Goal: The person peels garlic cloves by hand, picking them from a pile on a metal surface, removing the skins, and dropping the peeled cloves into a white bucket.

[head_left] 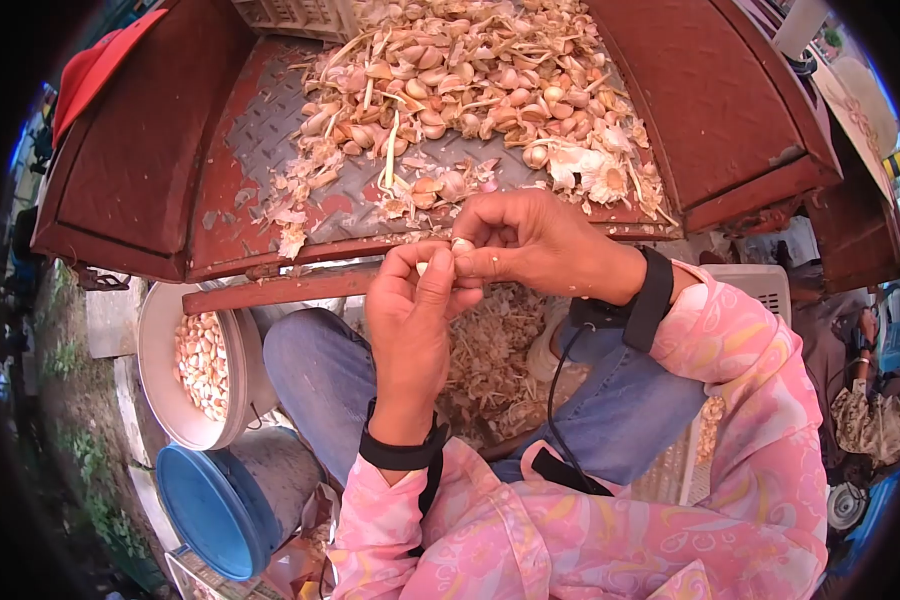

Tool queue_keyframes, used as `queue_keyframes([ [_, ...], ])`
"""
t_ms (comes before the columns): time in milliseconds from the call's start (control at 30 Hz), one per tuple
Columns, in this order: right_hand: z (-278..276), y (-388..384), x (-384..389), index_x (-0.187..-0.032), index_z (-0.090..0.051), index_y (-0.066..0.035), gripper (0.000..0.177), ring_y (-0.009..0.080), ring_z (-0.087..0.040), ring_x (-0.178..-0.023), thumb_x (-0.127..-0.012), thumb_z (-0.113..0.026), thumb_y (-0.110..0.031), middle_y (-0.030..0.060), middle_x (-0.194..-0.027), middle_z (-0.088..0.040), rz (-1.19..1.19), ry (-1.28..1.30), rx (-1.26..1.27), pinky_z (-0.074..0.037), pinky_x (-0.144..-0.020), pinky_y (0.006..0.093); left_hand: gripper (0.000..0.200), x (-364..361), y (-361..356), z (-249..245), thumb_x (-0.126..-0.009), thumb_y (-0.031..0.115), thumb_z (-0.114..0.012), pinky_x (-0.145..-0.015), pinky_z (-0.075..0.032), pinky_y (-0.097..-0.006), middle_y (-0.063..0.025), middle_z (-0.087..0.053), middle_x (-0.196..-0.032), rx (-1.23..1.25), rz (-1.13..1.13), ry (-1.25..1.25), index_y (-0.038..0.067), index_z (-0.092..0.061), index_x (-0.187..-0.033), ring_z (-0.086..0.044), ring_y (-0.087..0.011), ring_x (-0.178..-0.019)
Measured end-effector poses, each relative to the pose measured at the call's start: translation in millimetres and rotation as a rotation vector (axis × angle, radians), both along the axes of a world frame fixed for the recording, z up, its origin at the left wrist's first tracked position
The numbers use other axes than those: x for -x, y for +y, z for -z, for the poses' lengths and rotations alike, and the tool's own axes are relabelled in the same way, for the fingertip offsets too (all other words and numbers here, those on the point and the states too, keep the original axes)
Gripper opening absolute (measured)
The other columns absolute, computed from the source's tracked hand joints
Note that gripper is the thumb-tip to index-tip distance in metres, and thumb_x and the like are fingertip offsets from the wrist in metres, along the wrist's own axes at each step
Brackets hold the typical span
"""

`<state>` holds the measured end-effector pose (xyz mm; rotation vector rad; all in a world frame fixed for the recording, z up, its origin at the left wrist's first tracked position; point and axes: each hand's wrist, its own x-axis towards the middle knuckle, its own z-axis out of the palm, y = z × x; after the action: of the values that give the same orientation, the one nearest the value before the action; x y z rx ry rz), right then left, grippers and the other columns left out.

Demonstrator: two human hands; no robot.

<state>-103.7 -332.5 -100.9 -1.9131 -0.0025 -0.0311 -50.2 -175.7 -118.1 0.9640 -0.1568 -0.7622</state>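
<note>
My left hand (415,310) and my right hand (530,245) meet at the front edge of a red metal tray bed (240,240). Between the fingertips of both hands is a small pale garlic clove (461,245), pinched by my right thumb and forefinger. A whitish bit, probably clove, shows between my left thumb and finger. Beyond my hands, a heap of garlic cloves (450,80) with loose skins and stalks covers the metal floor.
A white bucket (150,350) with peeled cloves (202,365) stands at the left, with a blue-lidded bucket (205,510) below it. Garlic skins (495,350) lie between the knees. A crate (755,285) is at the right. Another person's hand (867,325) shows far right.
</note>
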Motion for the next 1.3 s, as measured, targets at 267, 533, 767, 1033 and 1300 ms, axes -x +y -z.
queue_keyframes([
  [267, -3.0, -3.7, 7.3, -0.088, -0.057, -0.003, 0.016, 0.0047, -0.056, -0.063, -0.085, -0.061, -0.018, -0.0004, -0.074, -0.060, 0.029, 0.168, -0.559, -0.045, -0.054, 0.0168, 0.020, 2.0, -4.4, -0.2, -0.087, 0.005, -0.054, -0.057, -0.049, -0.0175, -0.0076, -0.060, -0.085, 0.053, -0.033, -0.248, -0.005, -0.053, -0.104, -0.058, -0.0090, -0.065],
  [533, -4.5, 7.4, 16.1, -0.088, -0.055, -0.003, 0.014, 0.0056, -0.057, -0.067, -0.085, -0.061, -0.016, -0.0005, -0.077, -0.058, 0.058, 0.089, -0.484, -0.047, -0.057, 0.0173, 0.017, 8.6, 4.4, -9.4, -0.090, 0.014, -0.051, -0.050, -0.043, -0.0171, -0.0025, -0.056, -0.071, -0.166, -0.034, -0.439, -0.002, -0.052, -0.098, -0.052, -0.0059, -0.058],
  [767, -5.0, 7.5, 14.2, -0.088, -0.055, -0.003, 0.012, 0.0052, -0.057, -0.067, -0.085, -0.060, -0.014, -0.0002, -0.076, -0.058, 0.085, 0.006, -0.516, -0.049, -0.059, 0.0178, 0.018, 8.8, 3.8, -2.8, -0.094, 0.021, -0.045, -0.044, -0.032, -0.0157, 0.0020, -0.048, -0.063, -0.280, 0.051, -0.670, 0.005, -0.048, -0.089, -0.043, -0.0030, -0.050],
  [1033, -16.8, -4.5, 19.8, -0.088, -0.056, -0.005, 0.015, 0.0039, -0.058, -0.061, -0.087, -0.059, -0.020, -0.0009, -0.073, -0.060, 0.012, 0.163, -0.830, -0.046, -0.054, 0.0158, 0.017, 5.2, 1.6, -3.2, -0.093, 0.022, -0.048, -0.041, -0.030, -0.0158, 0.0028, -0.047, -0.064, -0.161, 0.077, -0.352, 0.007, -0.050, -0.085, -0.041, -0.0033, -0.048],
  [1300, -14.2, -4.2, 17.7, -0.087, -0.055, -0.004, 0.016, 0.0078, -0.055, -0.058, -0.085, -0.060, -0.018, 0.0007, -0.075, -0.057, -0.060, -0.067, -0.355, -0.042, -0.050, 0.0212, 0.025, -1.6, 11.8, 27.4, -0.093, 0.029, -0.048, -0.040, -0.036, -0.0168, 0.0007, -0.051, -0.068, -0.036, 0.269, 0.057, 0.006, -0.053, -0.089, -0.044, -0.0057, -0.049],
])
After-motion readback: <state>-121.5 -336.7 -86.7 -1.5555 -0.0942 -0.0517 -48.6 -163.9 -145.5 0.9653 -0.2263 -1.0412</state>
